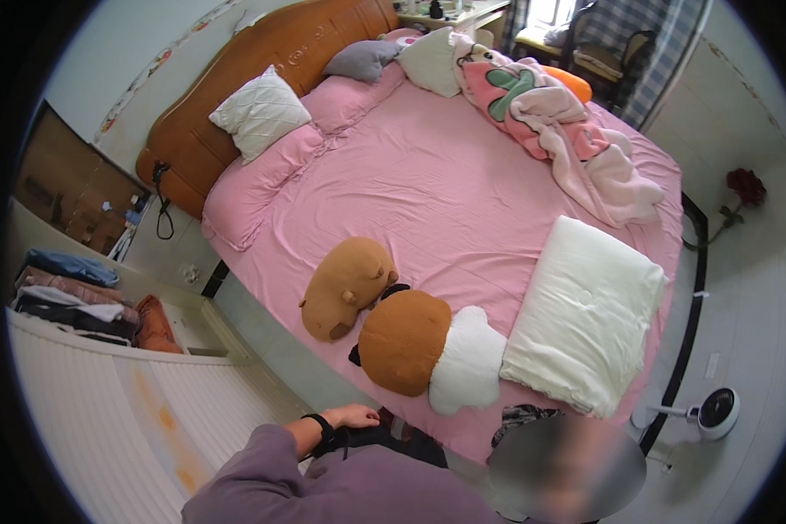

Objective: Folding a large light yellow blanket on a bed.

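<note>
My left hand (355,416) is low in front of my body, beside the near edge of the bed, with a black band on its wrist. Its fingers point right; no held thing shows. My right hand is not in view. Before me, on the pink bed sheet (426,190), lie a tan plush animal (347,285), a round brown plush (406,340) with black parts and, against it, a fluffy white plush piece (469,360). To their right lies a folded white quilt (583,314). A crumpled pink and cream blanket (550,118) lies at the far right.
White cushions (262,112) (432,62) and a grey cushion (363,60) lean near the wooden headboard (236,85). Folded clothes (78,301) fill an open cabinet at left. A white fan (718,412) stands at right. A blurred oval hides part of the lower right.
</note>
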`<state>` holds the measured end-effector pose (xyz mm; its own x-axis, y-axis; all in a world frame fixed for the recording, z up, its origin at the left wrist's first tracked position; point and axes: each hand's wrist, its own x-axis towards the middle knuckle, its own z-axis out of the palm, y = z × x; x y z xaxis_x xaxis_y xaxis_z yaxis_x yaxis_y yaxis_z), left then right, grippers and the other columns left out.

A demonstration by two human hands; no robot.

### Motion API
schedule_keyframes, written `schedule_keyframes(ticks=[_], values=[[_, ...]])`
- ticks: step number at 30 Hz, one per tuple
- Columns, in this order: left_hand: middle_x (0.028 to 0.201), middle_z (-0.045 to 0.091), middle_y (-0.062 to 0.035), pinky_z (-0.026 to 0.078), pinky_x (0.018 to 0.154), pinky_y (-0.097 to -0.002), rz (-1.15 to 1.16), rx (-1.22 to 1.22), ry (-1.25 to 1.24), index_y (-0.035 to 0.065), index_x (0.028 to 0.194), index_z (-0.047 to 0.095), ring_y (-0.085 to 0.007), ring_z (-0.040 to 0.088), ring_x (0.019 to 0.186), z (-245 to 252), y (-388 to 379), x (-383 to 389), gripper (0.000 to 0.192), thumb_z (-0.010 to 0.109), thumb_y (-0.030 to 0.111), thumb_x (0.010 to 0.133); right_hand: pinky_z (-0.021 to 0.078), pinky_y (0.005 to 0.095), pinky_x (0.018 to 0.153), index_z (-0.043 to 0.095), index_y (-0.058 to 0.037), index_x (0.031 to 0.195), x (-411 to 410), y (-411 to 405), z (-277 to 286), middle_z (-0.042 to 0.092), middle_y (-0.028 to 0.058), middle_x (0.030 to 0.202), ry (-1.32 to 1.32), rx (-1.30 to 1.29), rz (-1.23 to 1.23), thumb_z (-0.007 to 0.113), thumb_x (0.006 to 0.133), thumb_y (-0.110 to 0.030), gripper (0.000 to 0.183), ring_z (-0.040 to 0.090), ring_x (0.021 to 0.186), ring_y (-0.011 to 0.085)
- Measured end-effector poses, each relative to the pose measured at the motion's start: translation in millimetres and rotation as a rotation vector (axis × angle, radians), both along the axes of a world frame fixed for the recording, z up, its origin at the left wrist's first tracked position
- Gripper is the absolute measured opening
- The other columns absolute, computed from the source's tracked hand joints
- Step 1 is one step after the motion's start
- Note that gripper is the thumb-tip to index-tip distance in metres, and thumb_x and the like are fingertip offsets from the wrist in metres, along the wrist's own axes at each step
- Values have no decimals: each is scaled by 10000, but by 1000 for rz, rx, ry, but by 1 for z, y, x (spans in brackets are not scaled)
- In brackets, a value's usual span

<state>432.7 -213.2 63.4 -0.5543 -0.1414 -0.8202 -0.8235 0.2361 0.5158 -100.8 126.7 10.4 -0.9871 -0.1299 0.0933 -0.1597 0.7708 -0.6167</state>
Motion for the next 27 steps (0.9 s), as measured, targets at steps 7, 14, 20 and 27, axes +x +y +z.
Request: schedule_keyframes(ticks=[7,14,20,27], values=[[1180,604,-129,428,935,-356,-62,175,16,55,1220,557,-253,558,1091,-39,-26,41,466,535,378,885,489,296,635,517,-27,1160,260,51,56,613,51,890,-1249,-177,-61,626,845,-285,422,593,756,158],[1200,586,-102,456,893,-425,-193,197,-144,87,1226,567,-267,550,1105,-59,-27,58,434,538,335,871,514,306,633,531,-49,1123,395,148,98,630,72,953,-1375,14,-169,552,887,-289,337,624,813,164],[1037,661,-79,460,849,-369,-555,138,-101,115,1142,620,-248,598,1002,-53,7,14,379,482,341,871,524,305,608,528,-49,1124,391,215,72,631,98,978,-1149,-364,-426,527,897,-291,332,640,814,206],[1049,654,-162,455,877,-377,-716,-3,142,73,1102,629,-302,610,999,-50,76,-119,425,557,393,832,524,330,643,502,-56,1169,364,286,74,623,110,983,-1029,-604,-500,526,901,-303,365,634,866,220]])
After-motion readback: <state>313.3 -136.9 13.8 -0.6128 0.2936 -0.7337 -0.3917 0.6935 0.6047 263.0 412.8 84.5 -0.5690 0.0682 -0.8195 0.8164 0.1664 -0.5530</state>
